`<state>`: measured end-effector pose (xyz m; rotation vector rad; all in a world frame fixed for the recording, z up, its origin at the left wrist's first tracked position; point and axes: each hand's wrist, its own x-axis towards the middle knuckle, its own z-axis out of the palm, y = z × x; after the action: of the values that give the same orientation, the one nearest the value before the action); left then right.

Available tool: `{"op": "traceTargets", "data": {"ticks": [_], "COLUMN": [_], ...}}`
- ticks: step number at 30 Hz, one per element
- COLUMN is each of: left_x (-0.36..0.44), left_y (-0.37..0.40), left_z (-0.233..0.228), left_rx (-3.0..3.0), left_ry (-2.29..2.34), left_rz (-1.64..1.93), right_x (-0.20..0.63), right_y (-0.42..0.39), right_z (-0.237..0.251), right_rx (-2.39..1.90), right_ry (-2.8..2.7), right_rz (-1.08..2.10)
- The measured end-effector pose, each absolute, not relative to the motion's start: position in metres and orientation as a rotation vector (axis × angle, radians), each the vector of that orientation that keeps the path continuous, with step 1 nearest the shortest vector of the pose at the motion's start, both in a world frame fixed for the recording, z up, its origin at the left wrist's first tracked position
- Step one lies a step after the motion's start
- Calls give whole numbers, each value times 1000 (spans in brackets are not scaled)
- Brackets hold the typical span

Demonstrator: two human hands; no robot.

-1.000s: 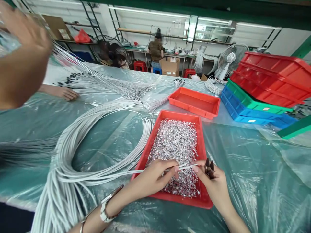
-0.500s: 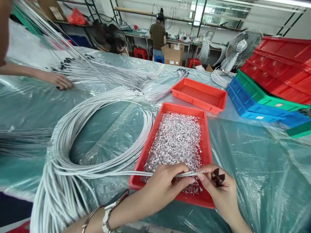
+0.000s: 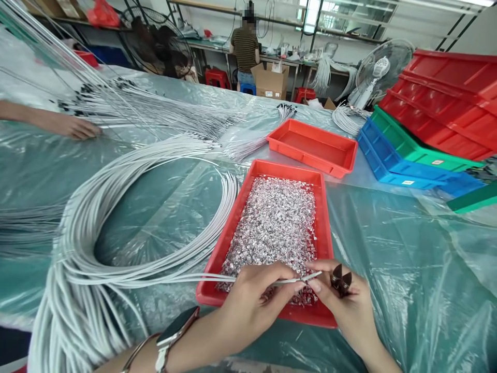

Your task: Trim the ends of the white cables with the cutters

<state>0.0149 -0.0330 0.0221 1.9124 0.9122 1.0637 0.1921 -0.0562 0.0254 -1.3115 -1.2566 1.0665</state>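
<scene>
My left hand (image 3: 260, 290) pinches a few white cables (image 3: 186, 278) between thumb and fingers, above the near end of a red tray (image 3: 328, 233). Their tips poke out to the right. At those tips, the thumb and forefinger of my right hand (image 3: 345, 305) close round a cable end; any small part between them is too small to make out. A dark brown, pointed thing (image 3: 341, 280) sits at my right fingers. Small shiny metal pieces (image 3: 275, 217) fill much of the tray. To the left lies a big coil of white cables (image 3: 83, 223), from which the held cables run.
Another person's hand (image 3: 79, 128) rests by a spread of black-tipped cables (image 3: 155, 111) at far left. A second red tray (image 3: 312, 147) lies beyond mine. Stacked crates (image 3: 438, 103) stand at right. Plastic sheeting (image 3: 407, 248) covers the table. Someone in a striped shirt (image 3: 245, 49) is at the back.
The whole view has shifted slightly, so things sit further left. Both hands stay at the cable tips, and my right fingers have shifted a little around them. The other person's hand has moved slightly.
</scene>
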Motion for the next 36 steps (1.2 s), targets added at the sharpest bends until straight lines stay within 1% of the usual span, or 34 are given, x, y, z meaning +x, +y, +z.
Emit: {"op": "traceTargets", "data": {"ticks": [14,22,29,32,36], "left_x": [9,6,6,5,4], "left_y": [-40,-41,-42,-42,-44], "left_z": [20,21,20,19,18], "left_rx": [2035,2024,1996,1990,2027], "left_ry": [963,959,917,928,957], "left_rz": [878,911,964,960,946], "right_x": [196,202,193,193,195], "right_y": [-57,-58,-62,-62,-63], "right_z": [29,21,22,25,23], "right_rx": [-1310,-1192,-1125,-1152,-1221], "right_ry": [-1282,-1469,-1475,-1464,-1589], "right_rz": [1136,1236,1302,1252,1131]}}
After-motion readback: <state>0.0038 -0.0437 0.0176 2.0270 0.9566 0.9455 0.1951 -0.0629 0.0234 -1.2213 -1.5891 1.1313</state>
